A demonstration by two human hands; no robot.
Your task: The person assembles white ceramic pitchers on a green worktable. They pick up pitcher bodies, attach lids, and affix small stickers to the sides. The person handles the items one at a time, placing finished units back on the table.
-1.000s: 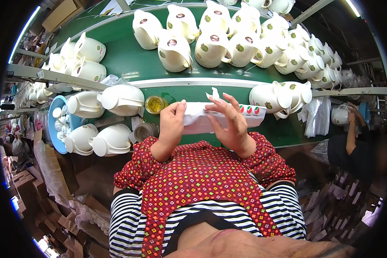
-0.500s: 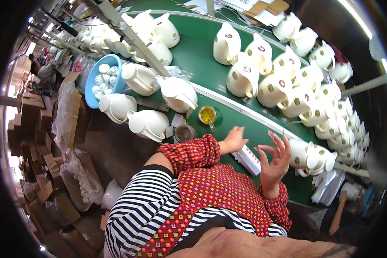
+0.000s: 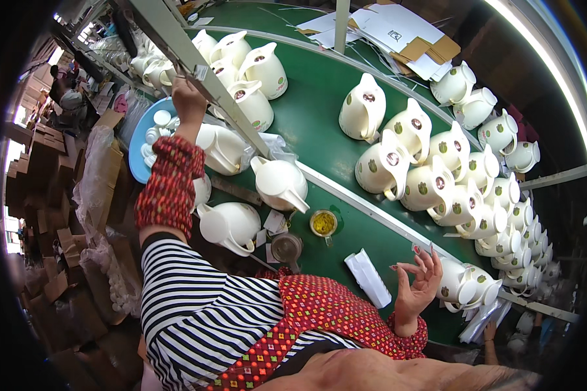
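Note:
My left arm stretches out to the far left, and my left hand (image 3: 189,104) is beside a slanted metal post (image 3: 218,88), close to white jugs (image 3: 158,73) behind it. Its fingers are too small and partly hidden, so what they touch does not show. My right hand (image 3: 416,290) is raised over the green table, palm up, fingers spread and slightly bent. Small red-and-white patches show at its fingertips, too small to make out. Just left of it lies a folded white strip (image 3: 368,279). White jugs (image 3: 462,283) lie on their sides to its right.
Many white jugs with printed patches stand on the green belt (image 3: 313,85) beyond a metal rail (image 3: 365,202). A glass mug of yellow drink (image 3: 323,223) and a glass jar (image 3: 287,249) stand nearby. A blue basin (image 3: 137,153) holds white lids. Cartons (image 3: 49,221) are stacked at left.
My left hand has swung from beside the white strip to the far left, past the basin. The strip, which showed a row of red dots, now shows a plain face. My right hand stays raised.

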